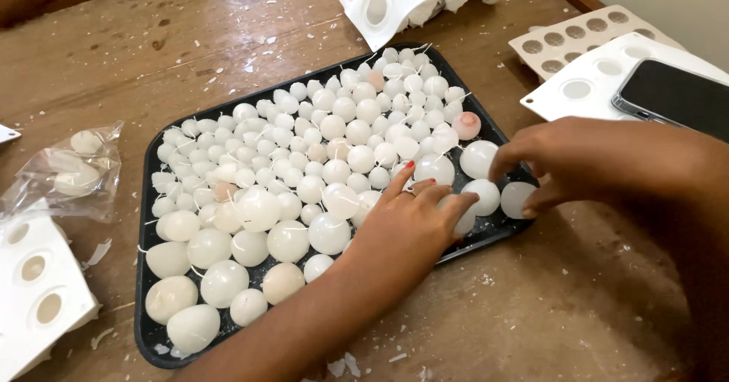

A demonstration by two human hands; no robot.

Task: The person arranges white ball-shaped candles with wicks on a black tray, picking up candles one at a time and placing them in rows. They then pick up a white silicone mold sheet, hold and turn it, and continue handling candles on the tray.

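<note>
The left hand (406,226) lies flat, fingers loosely spread, on white wax balls (463,219) at the right edge of the black tray (144,306), gripping nothing. The right hand (585,162) pinches one white ball (518,199) at that edge between thumb and fingers; its fingertips hide part of it. Balls crowd the tray, leaving little free room. A phone (676,93) rests on a white mould (592,86) nearby.

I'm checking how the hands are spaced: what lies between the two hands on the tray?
In the head view, one white wax ball lies between the left hand and right hand, on the black tray.
</note>
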